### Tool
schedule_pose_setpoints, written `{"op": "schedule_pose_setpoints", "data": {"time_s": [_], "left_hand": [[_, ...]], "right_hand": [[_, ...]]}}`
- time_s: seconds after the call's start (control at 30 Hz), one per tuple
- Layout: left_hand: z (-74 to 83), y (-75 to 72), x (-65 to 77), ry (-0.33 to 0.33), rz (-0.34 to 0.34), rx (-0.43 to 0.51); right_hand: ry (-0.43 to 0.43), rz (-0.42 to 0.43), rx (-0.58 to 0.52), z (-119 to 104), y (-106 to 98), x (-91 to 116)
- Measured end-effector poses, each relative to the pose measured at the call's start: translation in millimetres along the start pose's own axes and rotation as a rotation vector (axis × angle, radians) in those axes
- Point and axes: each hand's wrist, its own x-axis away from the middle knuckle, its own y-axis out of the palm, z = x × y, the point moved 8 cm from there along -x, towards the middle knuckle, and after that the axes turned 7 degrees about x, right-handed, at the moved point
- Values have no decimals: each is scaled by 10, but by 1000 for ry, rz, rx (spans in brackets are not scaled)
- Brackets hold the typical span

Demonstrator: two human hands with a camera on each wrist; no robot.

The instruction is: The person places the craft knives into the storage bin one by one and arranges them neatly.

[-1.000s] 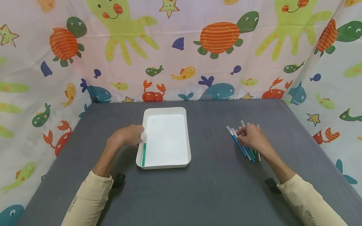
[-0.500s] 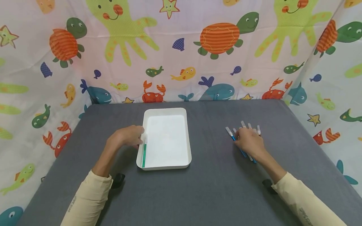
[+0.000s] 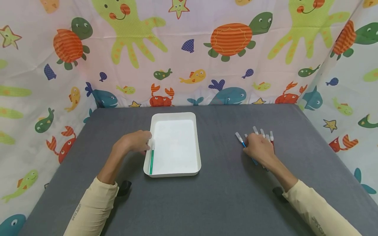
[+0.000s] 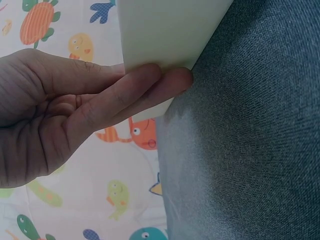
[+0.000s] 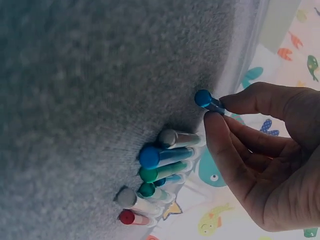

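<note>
My left hand [image 3: 136, 141] pinches the left wall of a shallow white tray [image 3: 198, 164]. In the left wrist view the thumb is on one side of the tray wall [image 4: 165, 30] and the fingers are on the other. A green felt-tip pen [image 3: 152, 162] with a clear cap lies inside along that wall. Over a group of capped pens at the right is my right hand [image 3: 260, 149]. Its thumb and fingertips pinch a blue felt-tip pen [image 5: 203, 98] at the group's left side, seen in the right wrist view. The hand hides much of the group in the head view.
Beside the held pen lie several others: a larger blue pen [image 5: 151, 157], a green pen [image 5: 148, 174], a grey pen [image 5: 127, 198] and a red pen [image 5: 127, 216]. Grey cloth [image 3: 218, 196] covers the table. A printed sea-animal curtain [image 3: 130, 85] stands behind and at both sides.
My right hand has moved slightly left and lower over the pens, closing its fingers at the leftmost blue one. A red pen now shows at the right. The left hand and tray stay put.
</note>
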Motion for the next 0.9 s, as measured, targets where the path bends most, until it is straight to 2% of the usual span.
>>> {"op": "schedule_pose_setpoints", "data": {"time_s": [0.23, 0.9], "left_hand": [[3, -10, 20, -3, 3, -1], [10, 7, 25, -17, 32, -24]], "right_hand": [[12, -1, -37, -32, -47, 36], [-2, 5, -125, -378, -239, 165]]}}
